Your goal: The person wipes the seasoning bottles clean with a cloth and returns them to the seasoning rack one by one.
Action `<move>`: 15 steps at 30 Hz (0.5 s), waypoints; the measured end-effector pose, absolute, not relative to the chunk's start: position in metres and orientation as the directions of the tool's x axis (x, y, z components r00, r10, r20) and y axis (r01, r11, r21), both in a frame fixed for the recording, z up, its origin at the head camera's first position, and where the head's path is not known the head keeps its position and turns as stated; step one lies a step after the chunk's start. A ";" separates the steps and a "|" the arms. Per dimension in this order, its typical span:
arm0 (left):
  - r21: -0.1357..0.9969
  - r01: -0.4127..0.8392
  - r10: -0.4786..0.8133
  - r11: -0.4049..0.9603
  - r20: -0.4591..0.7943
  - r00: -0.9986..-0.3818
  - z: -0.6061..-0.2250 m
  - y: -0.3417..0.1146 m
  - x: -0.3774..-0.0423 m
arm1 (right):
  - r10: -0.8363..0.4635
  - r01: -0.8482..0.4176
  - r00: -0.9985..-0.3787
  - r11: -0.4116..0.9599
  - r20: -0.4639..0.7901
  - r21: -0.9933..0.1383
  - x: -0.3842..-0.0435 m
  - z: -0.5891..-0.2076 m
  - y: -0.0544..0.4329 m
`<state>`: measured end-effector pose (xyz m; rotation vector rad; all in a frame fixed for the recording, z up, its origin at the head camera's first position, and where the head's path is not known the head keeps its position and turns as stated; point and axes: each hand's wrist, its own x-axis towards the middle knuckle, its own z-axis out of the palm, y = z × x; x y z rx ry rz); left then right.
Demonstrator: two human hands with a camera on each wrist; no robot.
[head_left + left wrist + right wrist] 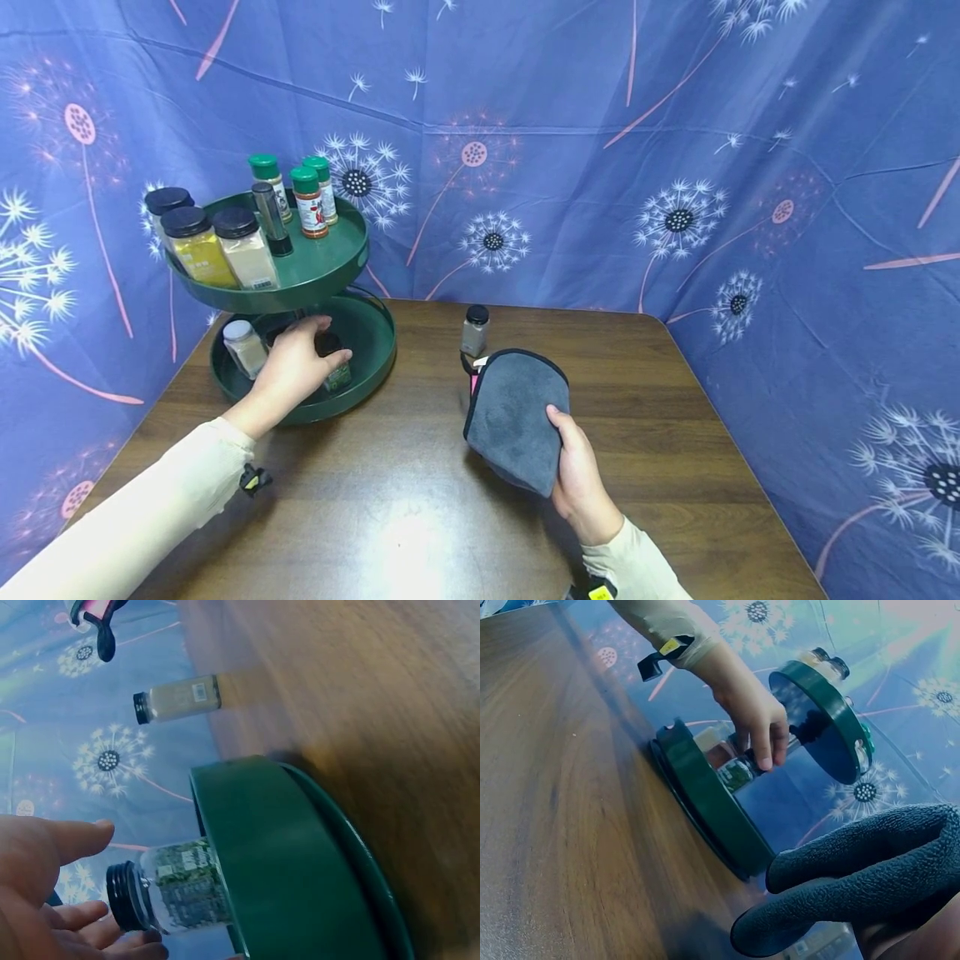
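My left hand [294,357] reaches between the tiers of a green two-tier rack [375,367]. It is around the black lid of a herb jar [187,885] standing on the lower tier. In the left wrist view the thumb is apart from the lid, and the other fingers lie beside and behind it. A white-lidded jar [244,348] stands left of that hand. Over the table, my right hand [581,475] grips a folded grey cloth [517,417] with black edging, thumb on top. Something pink and a black loop show at the cloth's left edge.
Several black-lidded jars [197,246], green-capped shakers [311,202] and a dark cylinder [272,218] stand on the upper tier. A small black-capped jar [475,331] stands on the wooden table [637,392] behind the cloth. Blue patterned fabric [570,208] hangs around the table.
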<state>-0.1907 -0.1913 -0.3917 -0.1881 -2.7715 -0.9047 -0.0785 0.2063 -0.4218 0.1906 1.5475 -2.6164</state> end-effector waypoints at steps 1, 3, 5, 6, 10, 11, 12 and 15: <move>0.559 0.199 0.063 0.805 0.253 -0.966 -0.390 -0.189 -0.191 | -0.019 0.146 -0.988 -0.480 -0.156 -0.865 -0.078 -0.422 0.207; 0.541 0.220 0.085 0.812 0.263 -0.961 -0.388 -0.185 -0.192 | -0.021 0.145 -0.988 -0.482 -0.154 -0.864 -0.078 -0.422 0.208; 0.518 0.244 0.110 0.820 0.276 -0.955 -0.386 -0.180 -0.194 | -0.025 0.140 -0.989 -0.479 -0.145 -0.867 -0.077 -0.422 0.210; 0.507 0.256 0.122 0.823 0.283 -0.951 -0.385 -0.178 -0.194 | -0.026 0.137 -0.990 -0.480 -0.142 -0.866 -0.077 -0.422 0.210; 0.490 0.299 0.169 0.819 0.291 -0.942 -0.383 -0.168 -0.198 | -0.019 0.128 -0.990 -0.484 -0.136 -0.866 -0.077 -0.422 0.212; 0.493 0.307 0.180 0.814 0.288 -0.940 -0.383 -0.165 -0.199 | -0.016 0.129 -0.990 -0.486 -0.138 -0.864 -0.077 -0.422 0.212; 0.498 0.316 0.191 0.808 0.286 -0.939 -0.383 -0.161 -0.200 | -0.013 0.131 -0.990 -0.489 -0.142 -0.863 -0.077 -0.422 0.213; 0.513 0.340 0.221 0.788 0.280 -0.934 -0.382 -0.149 -0.203 | -0.007 0.136 -0.988 -0.491 -0.152 -0.860 -0.077 -0.423 0.214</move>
